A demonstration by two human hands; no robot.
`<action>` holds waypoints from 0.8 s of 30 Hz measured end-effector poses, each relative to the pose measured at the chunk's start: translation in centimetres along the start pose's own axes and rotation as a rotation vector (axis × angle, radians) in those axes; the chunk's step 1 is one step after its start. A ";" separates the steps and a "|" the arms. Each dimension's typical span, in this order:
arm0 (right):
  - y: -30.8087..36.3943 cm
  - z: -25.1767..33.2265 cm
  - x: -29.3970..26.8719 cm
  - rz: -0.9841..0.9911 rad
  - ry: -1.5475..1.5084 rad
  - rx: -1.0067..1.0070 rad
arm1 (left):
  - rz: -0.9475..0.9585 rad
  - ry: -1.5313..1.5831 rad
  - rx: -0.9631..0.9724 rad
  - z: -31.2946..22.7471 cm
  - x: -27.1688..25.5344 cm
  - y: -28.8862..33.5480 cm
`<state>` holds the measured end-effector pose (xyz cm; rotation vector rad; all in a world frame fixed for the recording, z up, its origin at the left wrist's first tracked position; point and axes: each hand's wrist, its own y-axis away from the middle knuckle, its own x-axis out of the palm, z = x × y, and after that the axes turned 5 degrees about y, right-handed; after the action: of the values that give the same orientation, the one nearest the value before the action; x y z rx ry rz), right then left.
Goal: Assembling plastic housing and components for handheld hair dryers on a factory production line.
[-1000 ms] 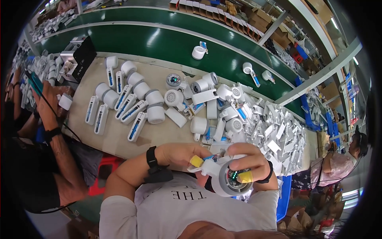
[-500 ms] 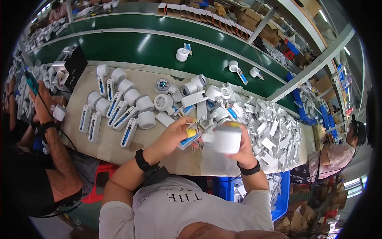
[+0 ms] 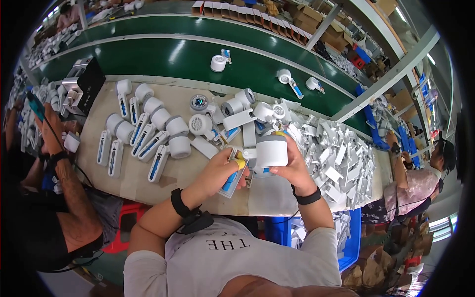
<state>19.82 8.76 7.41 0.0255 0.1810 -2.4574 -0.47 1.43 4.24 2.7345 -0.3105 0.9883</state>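
Observation:
Above the table's front edge I hold a white handheld fan with both hands. My right hand (image 3: 297, 171) grips its round white fan head (image 3: 271, 152), which has a grey rim, thumb at the lower edge. My left hand (image 3: 220, 171), with yellow tape on a finger, is closed around the opened handle (image 3: 231, 184), where a blue battery shows. Just beyond my hands lie more fan heads, one with a slotted grille (image 3: 200, 125), and loose white handle covers (image 3: 239, 119).
Fans with blue batteries in their handles (image 3: 158, 163) stand in rows at left. A big pile of white plastic covers (image 3: 341, 166) lies at right. Behind runs a green conveyor belt (image 3: 148, 57) carrying several fans. A blue bin (image 3: 354, 237) sits below; co-workers are on both sides.
The fan in my hands has shifted slightly left and up, and its handle now slants downward. Fans on the belt have moved left. The co-worker at right has raised an arm forward.

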 end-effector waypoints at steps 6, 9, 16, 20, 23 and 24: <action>-0.8 0.6 -1.0 0.180 0.128 -0.079 | -0.058 -0.126 0.016 0.0 -0.4 -0.3; -0.8 1.3 -0.9 0.208 0.157 -0.051 | -0.100 -0.263 0.056 0.5 -0.7 -0.6; -1.5 4.4 -0.5 0.259 0.419 0.057 | -0.198 -0.944 0.402 1.0 -0.3 -0.6; -1.6 4.5 -0.9 0.301 0.600 0.070 | -0.168 -1.026 0.331 0.8 1.0 0.0; -1.2 4.1 -0.3 0.325 0.584 0.020 | -0.171 -0.985 0.496 1.7 0.2 1.1; -0.5 3.5 -0.5 0.313 0.494 0.020 | -0.113 -1.001 0.438 1.1 0.9 1.7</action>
<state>20.01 8.96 10.99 0.6247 0.3374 -2.0992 0.39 -0.61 4.21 3.3738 -0.0754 -0.4801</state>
